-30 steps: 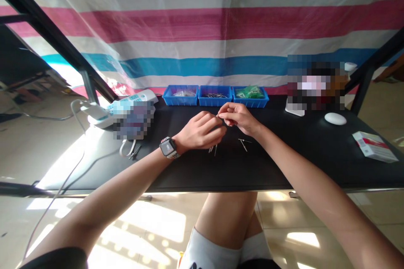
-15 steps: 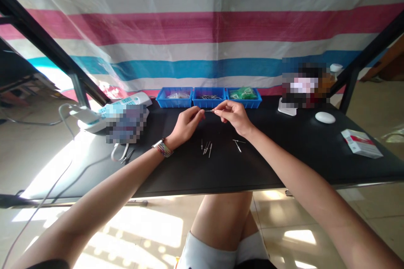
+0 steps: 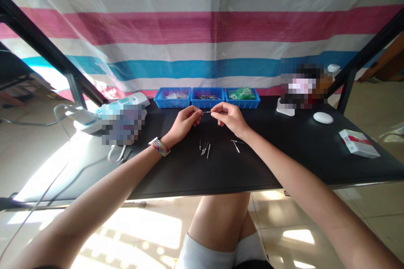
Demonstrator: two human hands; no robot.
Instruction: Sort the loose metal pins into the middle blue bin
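Note:
Between my two hands, just in front of the bins, a thin silvery blind rivet (image 3: 207,112) lies level. My left hand (image 3: 185,122) pinches one end of it between thumb and fingers, with a woven band on that wrist. At the other end, my right hand (image 3: 232,119) grips it with thumb and index finger. Nearer the table's front, several loose rivets (image 3: 204,149) lie below my hands. A smaller group of rivets (image 3: 236,146) rests to the right, near my right wrist.
Three blue bins stand at the back: one with clear bags (image 3: 173,104), one with metal pieces (image 3: 206,103), one with green bags (image 3: 241,104). A power strip (image 3: 91,124) and cables are at left. A white oval object (image 3: 323,117) and a small box (image 3: 359,143) sit at right.
My right hand's fingers have shifted slightly on the rivet, and more of the rivet shows between my hands. The view has moved a little; the loose rivets lie as before.

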